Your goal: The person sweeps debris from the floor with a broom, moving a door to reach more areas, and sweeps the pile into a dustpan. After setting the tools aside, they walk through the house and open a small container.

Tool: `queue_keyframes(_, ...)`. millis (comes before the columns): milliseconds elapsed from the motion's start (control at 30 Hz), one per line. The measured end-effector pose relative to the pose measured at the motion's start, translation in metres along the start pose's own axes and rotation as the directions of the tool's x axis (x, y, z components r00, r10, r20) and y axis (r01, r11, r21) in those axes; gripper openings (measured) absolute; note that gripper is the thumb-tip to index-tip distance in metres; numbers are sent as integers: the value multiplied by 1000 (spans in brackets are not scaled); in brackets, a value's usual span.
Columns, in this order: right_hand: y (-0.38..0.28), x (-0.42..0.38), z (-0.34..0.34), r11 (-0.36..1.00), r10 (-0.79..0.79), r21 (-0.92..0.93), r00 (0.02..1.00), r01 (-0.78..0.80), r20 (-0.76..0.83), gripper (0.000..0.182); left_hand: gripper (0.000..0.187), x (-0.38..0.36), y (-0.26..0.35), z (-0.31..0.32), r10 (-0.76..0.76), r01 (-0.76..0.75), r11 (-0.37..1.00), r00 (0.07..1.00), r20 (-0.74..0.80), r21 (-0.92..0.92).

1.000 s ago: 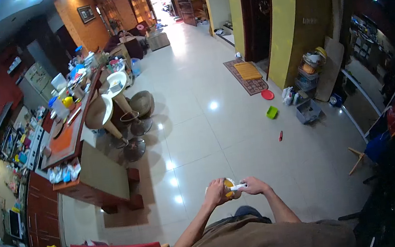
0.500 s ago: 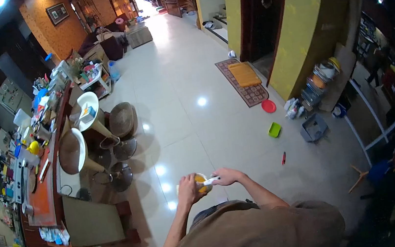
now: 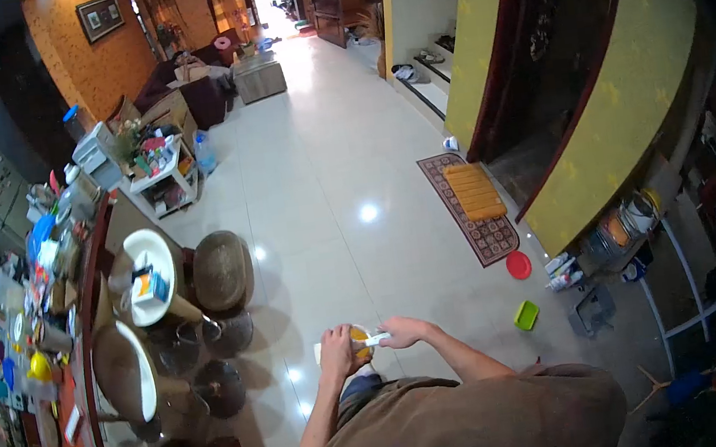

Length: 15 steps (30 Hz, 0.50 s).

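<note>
Seen from above, a person in a brown shirt stands on a glossy pale tiled floor (image 3: 343, 172) with both hands raised close together in front of the chest. The left hand (image 3: 335, 351) is wrapped around a small round cup holding something yellow-orange (image 3: 358, 334), its fingers closed about the cup's side. The right hand (image 3: 404, 331) sits just beside it, pinching the end of a short white utensil (image 3: 375, 339) whose other end reaches over the cup's rim; how far it dips in is too small to make out. The cup sits between the two hands, touching the left one. Off to the left of the hands, round bar stools with white seats (image 3: 149, 267) stand along a long reddish wooden counter crowded with bottles and containers (image 3: 72, 366). To the right of the hands, low on the floor, lie a small bright green tray (image 3: 526, 315) and, a little beyond it, a flat red round lid (image 3: 518, 265). Farther ahead on the right, a patterned doormat with an orange ribbed mat on top (image 3: 476, 200) lies before a dark doorway in a yellow wall (image 3: 621, 111).
</note>
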State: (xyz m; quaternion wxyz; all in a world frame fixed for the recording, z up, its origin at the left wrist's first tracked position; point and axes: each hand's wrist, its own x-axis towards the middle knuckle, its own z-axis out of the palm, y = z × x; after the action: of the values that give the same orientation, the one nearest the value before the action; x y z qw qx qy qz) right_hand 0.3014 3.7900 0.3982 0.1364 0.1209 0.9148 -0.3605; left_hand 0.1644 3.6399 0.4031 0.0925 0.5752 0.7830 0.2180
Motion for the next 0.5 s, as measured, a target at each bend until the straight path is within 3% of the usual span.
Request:
queue_keyframes(200,61,91,-107,983,142,139,970,-116,-198,29,66,188,-46,-30,165,-163,986,978,126,-26)
queue_keyframes(300,96,143,-159,969,194,194,956,-153,-218,29,66,279,-76,-31,239,-235,971,959,152,-45)
queue_keyframes(367,118,183,-194,966,212,196,951,-169,-226,29,67,335,-102,-23,284,-280,959,950,131,-53)
queue_keyframes(500,160,279,-273,957,221,208,972,-201,-78,29,68,444,-153,-20,240,-237,971,965,103,-35)
